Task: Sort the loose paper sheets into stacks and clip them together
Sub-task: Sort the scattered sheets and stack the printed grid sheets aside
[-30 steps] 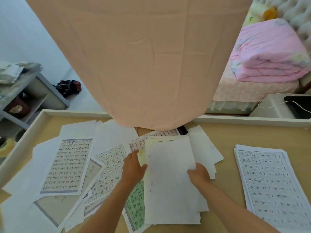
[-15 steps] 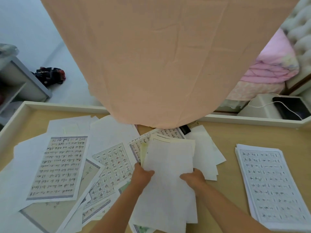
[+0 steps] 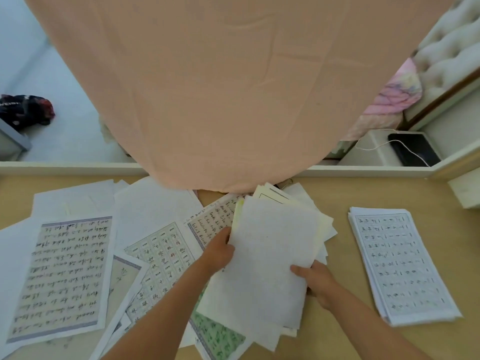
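Two hands share one bundle (image 3: 270, 258) of sheets at the middle of the counter (image 3: 340, 261). Its blank side faces up and it is tilted a little clockwise. The left hand (image 3: 218, 253) grips the bundle's left edge. The right hand (image 3: 315, 280) grips its near right corner, thumb on top; the fingers under the paper are hidden. Holding opposite sides looks meant to keep the sheets from fanning apart while they are squared. They are not square yet: yellowish and white edges stick out at the far end and on the right.

The bundle is lifted over the litter rather than lying flat, and a green sheet (image 3: 218, 333) pokes out beneath its near end. Loose sheets (image 3: 67, 276) with handwriting and grid print overlap across the left half of the counter, so most of the sorting remains.

A tidy stack (image 3: 400, 266) lies well apart on the right, print up. It is probably kept clear of the mess so that sorted paper does not mix back in. I cannot make out a clip on it.

A peach cloth (image 3: 207, 87) hangs over the far edge and hides whatever lies there. My guess is that tapping the edges level comes next. Thin paper held at two points may sag and shed a sheet.
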Demonstrator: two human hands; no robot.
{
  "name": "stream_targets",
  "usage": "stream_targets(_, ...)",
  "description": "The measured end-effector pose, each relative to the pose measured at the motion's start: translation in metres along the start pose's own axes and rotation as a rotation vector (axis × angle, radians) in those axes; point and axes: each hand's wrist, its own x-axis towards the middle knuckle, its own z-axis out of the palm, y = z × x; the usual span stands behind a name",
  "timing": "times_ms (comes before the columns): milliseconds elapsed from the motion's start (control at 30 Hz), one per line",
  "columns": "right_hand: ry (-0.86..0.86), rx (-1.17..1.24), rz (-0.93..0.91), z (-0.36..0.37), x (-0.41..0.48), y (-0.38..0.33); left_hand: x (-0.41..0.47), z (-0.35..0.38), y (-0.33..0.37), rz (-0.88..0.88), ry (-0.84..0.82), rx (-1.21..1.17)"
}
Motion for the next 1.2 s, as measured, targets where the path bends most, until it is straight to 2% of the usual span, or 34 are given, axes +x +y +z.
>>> stream_targets(67, 0.118, -0.08, -0.032, -0.004, -0.001, 0.007, 0.013, -0.009, 0.003, 0.142, 0.202, 0.421)
stream_targets(133, 0.243, -0.135, -0.04, -0.01, -0.003, 0.013, 0.028, -0.024, -0.001, 0.204, 0.339, 0.635)
stream_targets(233, 0.324, -0.098, 0.005, -0.021, -0.006, 0.021, 0.042, -0.041, -0.005, 0.108, 0.273, 0.689)
stream_targets(367, 0.295, -0.033, 0.022, -0.031, -0.008, 0.024, 0.048, -0.041, -0.006, 0.04, 0.261, 0.821)
stream_targets(500, 0.243, 0.013, 0.007, -0.036, -0.009, 0.021, 0.044, -0.04, 0.004, -0.123, 0.077, 0.458)
stream_targets(667, 0.077, 0.113, -0.005, -0.041, -0.014, 0.007, 0.004, -0.025, 0.011, -0.107, 0.006, 0.217)
stream_targets(800, -0.004, 0.097, -0.008, -0.035, -0.005, 0.004, -0.034, -0.006, -0.01, -0.221, -0.063, 0.142)
stream_targets(867, -0.04, 0.028, -0.042, -0.024, -0.004, 0.004, -0.053, 0.011, -0.021, -0.284, -0.046, 0.035)
stream_targets(967, -0.032, -0.196, -0.139, -0.005, -0.005, 0.003, -0.079, 0.033, -0.027, -0.39, -0.007, -0.296)
stream_targets(1100, -0.138, -0.39, -0.231, 0.0, -0.011, -0.004, -0.09, 0.037, -0.036, -0.465, -0.003, -0.282)
stream_targets(1200, -0.221, -0.494, -0.293, -0.006, -0.011, -0.005, -0.095, 0.042, -0.037, -0.457, -0.001, -0.274)
